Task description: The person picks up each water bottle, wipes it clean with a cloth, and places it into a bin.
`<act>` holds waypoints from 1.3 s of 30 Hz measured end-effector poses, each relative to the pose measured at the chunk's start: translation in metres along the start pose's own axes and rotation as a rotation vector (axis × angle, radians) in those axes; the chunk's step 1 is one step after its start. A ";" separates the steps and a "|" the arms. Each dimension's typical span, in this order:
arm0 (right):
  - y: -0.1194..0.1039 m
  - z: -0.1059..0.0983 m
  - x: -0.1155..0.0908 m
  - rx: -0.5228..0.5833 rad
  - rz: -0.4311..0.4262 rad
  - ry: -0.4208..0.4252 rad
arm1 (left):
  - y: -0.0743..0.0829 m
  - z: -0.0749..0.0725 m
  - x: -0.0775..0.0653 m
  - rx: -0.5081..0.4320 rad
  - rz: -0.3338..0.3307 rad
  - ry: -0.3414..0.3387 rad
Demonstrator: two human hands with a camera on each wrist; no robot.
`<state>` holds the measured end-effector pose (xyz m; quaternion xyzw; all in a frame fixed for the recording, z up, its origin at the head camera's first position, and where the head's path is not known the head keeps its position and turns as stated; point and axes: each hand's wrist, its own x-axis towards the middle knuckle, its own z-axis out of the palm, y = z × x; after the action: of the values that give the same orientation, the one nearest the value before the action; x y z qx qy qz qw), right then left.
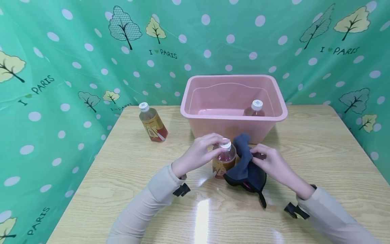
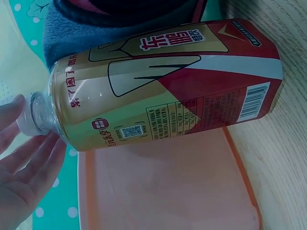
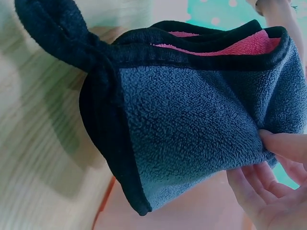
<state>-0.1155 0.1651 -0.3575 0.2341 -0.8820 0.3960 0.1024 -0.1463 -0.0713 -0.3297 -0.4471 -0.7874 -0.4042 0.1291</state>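
Note:
A drink bottle [image 1: 223, 166] with a white cap and a red and gold label stands upright on the table in front of the pink bin. My left hand [image 1: 210, 147] pinches it by the cap and neck; in the left wrist view, thumb and fingers are round the cap of the bottle [image 2: 168, 91]. A dark blue-grey cloth [image 1: 243, 166] with black edging, a hanging loop and a pink inner side is bunched right beside the bottle. My right hand [image 1: 268, 161] pinches that cloth, and the right wrist view shows thumb and fingers gripping a fold of the cloth [image 3: 187, 115].
Behind the hands stands a pink plastic bin [image 1: 233, 118], with a white-capped bottle [image 1: 257, 106] inside at its right. Another bottle [image 1: 153, 125] stands at the back left of the wooden table [image 1: 122, 189]. A green patterned curtain [image 1: 91, 67] hangs round the table.

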 end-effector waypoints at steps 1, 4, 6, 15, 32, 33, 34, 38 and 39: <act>-0.001 0.000 0.001 -0.003 -0.003 0.000 | 0.000 0.000 0.000 -0.002 0.001 -0.001; -0.005 -0.001 0.003 0.002 -0.006 -0.006 | 0.000 0.000 0.000 -0.010 0.005 -0.002; -0.006 0.000 0.005 0.004 -0.009 -0.007 | -0.001 0.000 0.000 -0.012 0.009 -0.001; -0.007 0.004 0.011 0.003 -0.022 0.005 | -0.002 0.000 0.000 0.010 0.019 0.008; 0.004 0.020 0.008 -0.001 0.009 -0.040 | -0.001 0.000 0.001 0.026 0.038 0.024; 0.005 0.021 0.008 -0.009 0.008 -0.043 | -0.001 0.000 0.001 0.024 0.038 0.023; 0.005 0.022 0.007 -0.017 0.006 -0.045 | -0.001 0.000 0.001 0.022 0.039 0.021; 0.008 0.025 0.006 -0.037 0.003 -0.055 | -0.001 0.000 0.000 0.022 0.041 0.017; 0.009 0.026 0.006 -0.043 0.004 -0.060 | -0.001 -0.001 0.000 0.022 0.041 0.016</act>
<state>-0.1251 0.1488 -0.3781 0.2419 -0.8935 0.3697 0.0800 -0.1474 -0.0720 -0.3299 -0.4584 -0.7814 -0.3964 0.1488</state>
